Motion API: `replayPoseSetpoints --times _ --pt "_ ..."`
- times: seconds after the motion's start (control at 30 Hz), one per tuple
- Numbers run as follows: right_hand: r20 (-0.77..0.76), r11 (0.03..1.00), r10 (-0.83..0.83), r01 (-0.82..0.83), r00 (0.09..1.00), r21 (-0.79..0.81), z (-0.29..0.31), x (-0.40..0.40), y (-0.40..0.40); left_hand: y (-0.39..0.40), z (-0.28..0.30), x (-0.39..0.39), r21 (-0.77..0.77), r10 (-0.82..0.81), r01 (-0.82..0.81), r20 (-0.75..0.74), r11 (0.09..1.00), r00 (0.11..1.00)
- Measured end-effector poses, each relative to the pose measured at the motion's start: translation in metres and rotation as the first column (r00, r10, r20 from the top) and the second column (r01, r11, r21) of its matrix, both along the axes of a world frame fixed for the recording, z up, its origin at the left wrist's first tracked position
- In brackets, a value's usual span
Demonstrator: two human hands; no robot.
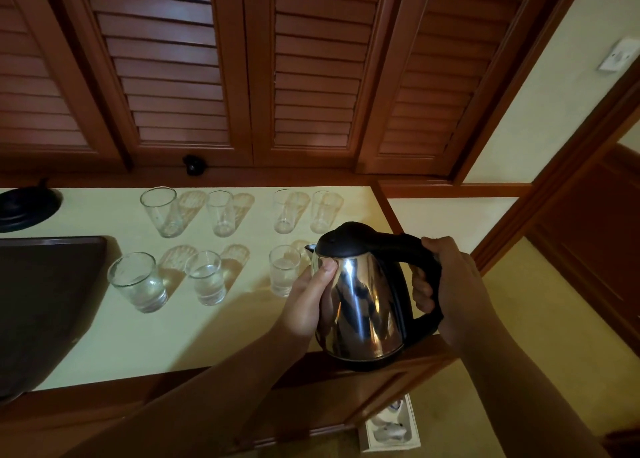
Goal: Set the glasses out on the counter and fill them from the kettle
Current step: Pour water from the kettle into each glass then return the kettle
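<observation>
A shiny steel kettle [363, 301] with a black lid and handle is held upright above the counter's front right corner. My right hand [450, 284] grips the black handle. My left hand [306, 301] presses against the kettle's steel side, thumb near the spout. Several clear glasses stand on the pale counter [138, 346] in two rows. In the near row, three glasses [138, 282] [206, 277] [284, 270] hold water. The far-row glasses [162, 211] [221, 213] [285, 211] [323, 211] look empty. The kettle's spout is beside the near right glass.
A dark tray [45, 301] lies at the counter's left. The black kettle base [24, 208] sits at the far left. Louvred wooden shutters [311, 76] rise behind the counter. A white object [391, 430] lies on the floor below the counter's right end.
</observation>
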State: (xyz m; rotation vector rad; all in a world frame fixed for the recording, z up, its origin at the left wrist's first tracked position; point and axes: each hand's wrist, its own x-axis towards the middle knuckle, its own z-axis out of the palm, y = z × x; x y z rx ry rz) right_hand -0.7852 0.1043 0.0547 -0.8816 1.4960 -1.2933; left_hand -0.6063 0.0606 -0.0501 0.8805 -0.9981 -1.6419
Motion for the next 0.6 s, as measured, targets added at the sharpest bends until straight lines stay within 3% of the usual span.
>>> replayPoseSetpoints --times 0.2,0.43,0.6 --pt "-0.009 0.995 0.058 -0.057 0.998 0.083 0.007 -0.023 0.007 0.0 -0.001 -0.022 0.016 -0.083 0.082 0.061 0.996 0.995" --pt "-0.073 0.998 0.043 -0.039 0.996 0.051 0.021 -0.037 0.011 -0.008 -0.002 -0.051 0.024 -0.133 0.132 0.08 0.991 0.988" --pt "-0.178 0.997 0.068 -0.063 0.982 0.038 0.025 -0.044 0.008 -0.014 -0.001 -0.064 0.062 -0.152 0.152 0.0 0.986 0.988"
